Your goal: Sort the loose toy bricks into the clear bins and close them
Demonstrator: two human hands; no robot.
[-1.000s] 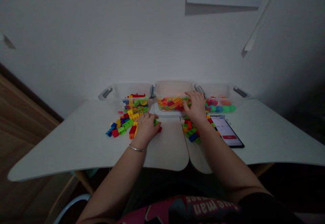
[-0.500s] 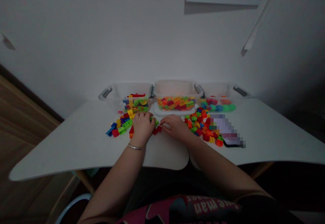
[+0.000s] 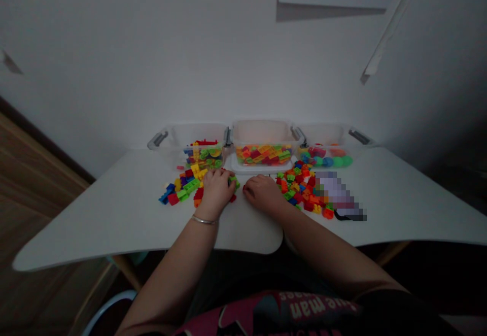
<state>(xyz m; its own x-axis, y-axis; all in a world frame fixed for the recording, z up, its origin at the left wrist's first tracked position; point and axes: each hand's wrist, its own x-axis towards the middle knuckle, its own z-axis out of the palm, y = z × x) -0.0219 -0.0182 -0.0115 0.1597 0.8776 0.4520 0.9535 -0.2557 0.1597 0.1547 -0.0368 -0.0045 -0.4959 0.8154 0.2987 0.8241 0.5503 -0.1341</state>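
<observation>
My left hand (image 3: 217,189) lies over the left pile of building bricks, fingers bent and thumb curled in. A green building brick (image 3: 231,180) shows between its thumb and fingers, partly hidden by the hand. Just right of it, my right hand (image 3: 263,193) is closed, and a bit of a red building brick (image 3: 244,188) peeks out at its fingertips. A small red brick (image 3: 233,199) lies on the table by my left thumb. The left pile also has a long green brick (image 3: 191,186) and blue bricks (image 3: 166,194).
Along the wall stand three clear boxes: a left box (image 3: 178,135) and middle box (image 3: 262,130) holding bricks, and a right box (image 3: 323,134) with round coloured pieces. A mixed brick pile (image 3: 300,183) lies right of my hands, beside a pixelated phone-like object (image 3: 340,196) on the white table (image 3: 411,199).
My right hand has closed and drawn slightly back with a red brick picked up from beside my left hand. My left hand has shifted a little to the right.
</observation>
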